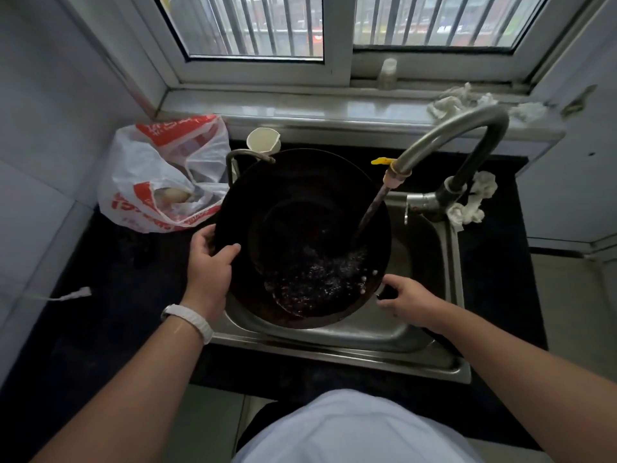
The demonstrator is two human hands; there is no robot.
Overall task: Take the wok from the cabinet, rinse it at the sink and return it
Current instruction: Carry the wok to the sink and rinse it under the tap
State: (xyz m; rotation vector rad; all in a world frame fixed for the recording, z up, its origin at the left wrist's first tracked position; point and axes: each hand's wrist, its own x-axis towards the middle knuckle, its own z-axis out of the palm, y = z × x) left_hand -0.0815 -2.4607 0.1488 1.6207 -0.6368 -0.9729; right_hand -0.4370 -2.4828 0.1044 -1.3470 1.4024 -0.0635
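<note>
A large black wok (300,208) is tilted over the steel sink (350,342), its loop handle at the far left rim. Water runs from the curved faucet (467,128) into the wok and pools, bubbling, at its near lower side. My left hand (208,265) grips the wok's left rim, thumb inside the bowl. My right hand (405,297) holds the near right rim, where a second handle is mostly hidden by the fingers.
A white and red plastic bag (160,182) lies on the dark counter left of the sink. A white cup (263,140) stands behind the wok. Crumpled white cloths sit by the faucet base (474,202) and on the window sill (467,98). A small bottle (387,73) stands at the window.
</note>
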